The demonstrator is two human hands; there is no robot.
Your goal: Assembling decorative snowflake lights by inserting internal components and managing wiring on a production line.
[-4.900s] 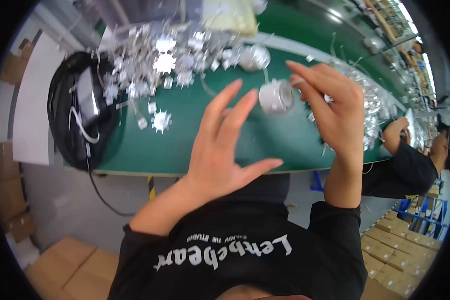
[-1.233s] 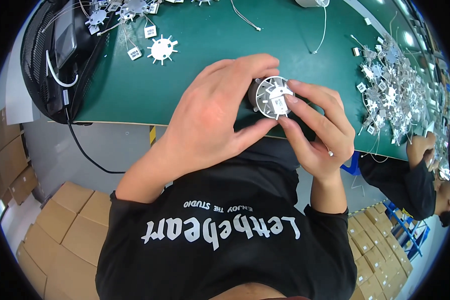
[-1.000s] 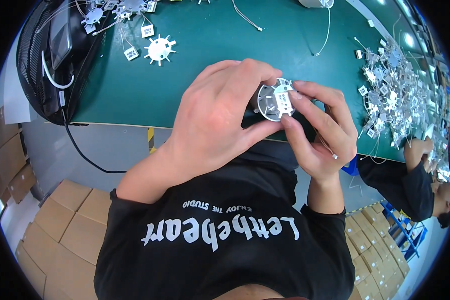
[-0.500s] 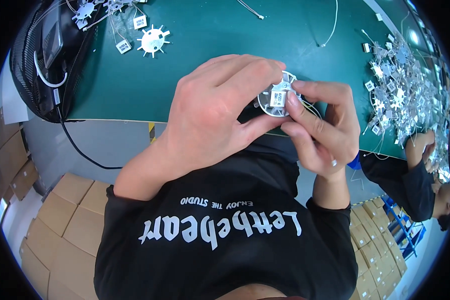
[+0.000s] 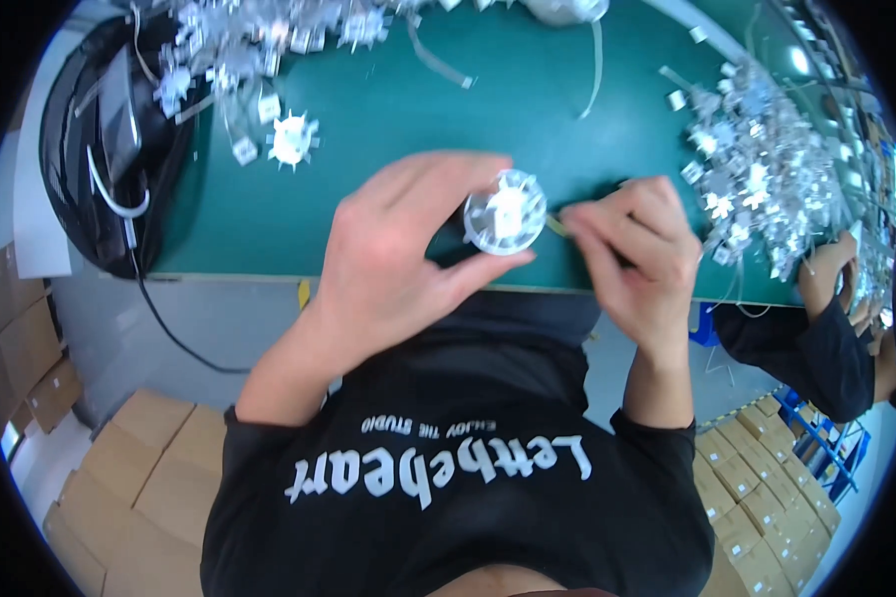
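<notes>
My left hand [image 5: 383, 254] grips a round, clear-rimmed housing [image 5: 471, 229] by its edge, thumb on the near side and fingers on the far side. Inside the housing sits a silvery plate with a small white block [image 5: 508, 213]; its details are blurred. Just right of it, my right hand [image 5: 642, 249] is closed in a pinch. Thin yellowish wires [image 5: 556, 227] run between the housing and those fingertips, where their ends are hidden. A single spoked metal disc [image 5: 293, 140] lies on the table, beyond and left of my left hand.
The green table [image 5: 368, 119] bears a heap of spoked discs with wires [image 5: 239, 40] at the far left and another pile [image 5: 762, 164] at the right. A black mesh bag [image 5: 65, 169] holds a dark device. A co-worker's hand [image 5: 831, 269] is beside the right pile. Cardboard boxes [image 5: 149, 478] stand below.
My right fingers have come off the white block and moved right, drawing the wires out sideways. My left hand still holds the housing. The view has shifted, showing more of the far table.
</notes>
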